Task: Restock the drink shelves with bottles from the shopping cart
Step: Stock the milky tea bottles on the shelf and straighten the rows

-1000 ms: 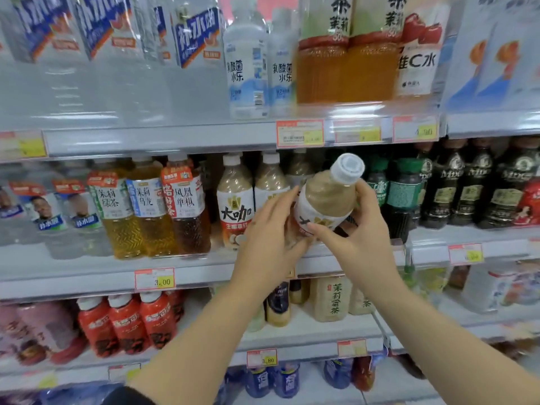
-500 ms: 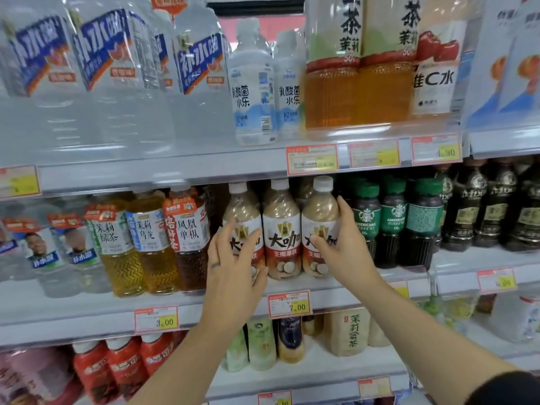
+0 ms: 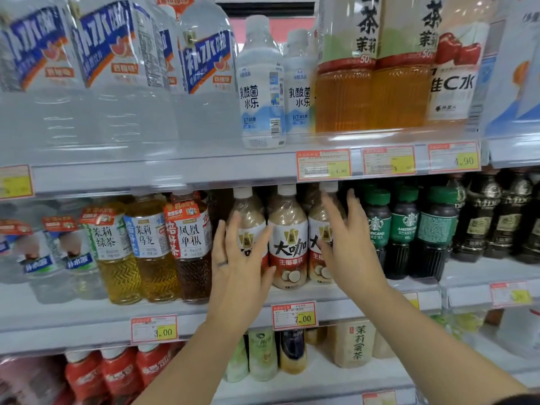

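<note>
Three clear plastic bottles of beige drink, with white caps and red-and-white labels, stand upright side by side at the front of the grey middle shelf [image 3: 87, 323], touching or nearly so; the middle bottle [image 3: 287, 229] is in full view between the two hands; the left hand [image 3: 239, 267], a thin dark ring [image 3: 222, 263] on one finger, is spread wide with straight fingers over the left bottle [image 3: 249, 206], gripping nothing; the right hand [image 3: 350, 247] is likewise flat and wide in front of the right bottle [image 3: 314, 220]; whether either palm presses its bottle cannot be told; a red-bordered price tag [image 3: 293, 315] with a yellow patch hangs on the shelf edge below; green-capped dark coffee bottles [image 3: 406, 229] stand just right, amber tea bottles [image 3: 149, 247] just left.
</note>
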The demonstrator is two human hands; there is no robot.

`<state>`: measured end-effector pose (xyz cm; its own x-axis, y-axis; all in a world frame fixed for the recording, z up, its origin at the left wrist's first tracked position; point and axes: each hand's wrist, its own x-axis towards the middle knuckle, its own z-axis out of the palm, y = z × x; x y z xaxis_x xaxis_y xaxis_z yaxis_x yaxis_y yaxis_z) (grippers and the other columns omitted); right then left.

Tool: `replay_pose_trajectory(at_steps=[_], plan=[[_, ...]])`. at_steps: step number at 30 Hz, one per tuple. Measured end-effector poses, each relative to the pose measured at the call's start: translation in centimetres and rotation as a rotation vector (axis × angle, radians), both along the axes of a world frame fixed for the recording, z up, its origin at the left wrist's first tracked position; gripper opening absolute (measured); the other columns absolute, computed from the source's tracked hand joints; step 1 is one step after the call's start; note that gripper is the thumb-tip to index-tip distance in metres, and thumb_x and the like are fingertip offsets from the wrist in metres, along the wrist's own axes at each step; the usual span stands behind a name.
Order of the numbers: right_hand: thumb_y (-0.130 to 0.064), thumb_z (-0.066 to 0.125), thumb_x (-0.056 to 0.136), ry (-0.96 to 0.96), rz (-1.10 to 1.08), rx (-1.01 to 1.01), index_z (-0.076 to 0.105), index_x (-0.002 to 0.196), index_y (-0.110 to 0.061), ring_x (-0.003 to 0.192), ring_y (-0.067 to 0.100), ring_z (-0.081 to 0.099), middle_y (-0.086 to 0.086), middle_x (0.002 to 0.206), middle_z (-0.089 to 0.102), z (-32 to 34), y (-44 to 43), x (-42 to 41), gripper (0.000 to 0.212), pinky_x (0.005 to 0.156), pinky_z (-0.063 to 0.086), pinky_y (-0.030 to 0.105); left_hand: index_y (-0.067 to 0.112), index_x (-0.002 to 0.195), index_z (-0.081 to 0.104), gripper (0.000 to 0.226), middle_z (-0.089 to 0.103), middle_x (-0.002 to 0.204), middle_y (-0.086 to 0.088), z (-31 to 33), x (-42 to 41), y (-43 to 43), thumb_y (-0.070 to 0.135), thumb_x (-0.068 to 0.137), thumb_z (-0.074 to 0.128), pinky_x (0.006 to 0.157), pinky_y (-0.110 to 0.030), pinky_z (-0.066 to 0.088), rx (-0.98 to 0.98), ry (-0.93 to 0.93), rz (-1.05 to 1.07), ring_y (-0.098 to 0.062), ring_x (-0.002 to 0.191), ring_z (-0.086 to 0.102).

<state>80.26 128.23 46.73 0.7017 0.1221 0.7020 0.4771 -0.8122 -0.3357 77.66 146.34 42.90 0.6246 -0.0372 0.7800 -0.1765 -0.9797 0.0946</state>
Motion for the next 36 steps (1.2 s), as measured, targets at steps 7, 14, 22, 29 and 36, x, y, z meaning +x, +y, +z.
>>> replay_pose_trajectory(at_steps=[7,14,22,29,36], plan=[[0.002,0.056,0.085,0.102,0.017,-0.095,0.033,0.142,-0.023,0.141,0.035,0.018,0.018,0.154,0.012,1.4,-0.3,1.0,0.066,0.109,0.031,0.04,0.031,0.141,0.028,0.09,0.021,0.146,-0.02,0.2,1.6,-1.2,0.05,0.066,0.073,0.095,-0.063,0.039,0.146,-0.051,0.087,-0.047,0.135,0.018],[0.005,0.054,0.084,0.14,0.021,-0.117,0.022,0.145,-0.023,0.145,0.033,-0.001,0.02,0.155,0.0,1.5,-0.3,0.6,0.074,0.115,0.015,0.037,0.029,0.141,0.031,0.09,0.026,0.144,-0.021,0.2,1.7,-1.3,0.049,0.065,0.075,0.094,-0.065,0.04,0.151,-0.057,0.089,-0.048,0.135,0.019],[-0.007,0.061,0.084,-0.285,0.067,0.076,0.063,0.111,-0.01,0.116,0.02,0.05,0.007,0.121,0.058,0.4,-6.6,-3.0,0.028,0.102,0.031,0.016,0.027,0.135,0.039,0.067,0.026,0.145,-0.016,-0.2,-0.2,-3.8,0.038,0.075,0.067,0.106,-0.064,0.024,0.188,-0.074,-0.023,-0.041,0.136,0.021],[-0.013,0.066,0.083,-0.045,-0.102,0.424,0.037,0.137,-0.014,0.13,0.017,0.034,0.007,0.139,0.037,-2.0,-14.8,-0.8,0.061,0.109,0.033,0.039,0.026,0.13,0.045,0.058,0.037,0.14,-0.011,0.3,0.3,-11.7,0.026,0.076,0.068,0.111,-0.055,0.022,0.173,-0.07,-0.232,-0.031,0.134,0.031],[-0.009,0.068,0.082,0.19,0.125,0.506,0.034,0.131,-0.028,0.097,-0.009,0.046,-0.023,0.11,0.047,-2.6,-17.0,1.5,0.062,0.083,0.035,-0.002,0.03,0.145,0.024,0.074,0.006,0.155,-0.01,1.0,1.3,-17.4,0.032,0.083,0.064,0.079,-0.033,0.053,0.1,0.139,-0.182,-0.028,0.126,0.047]])
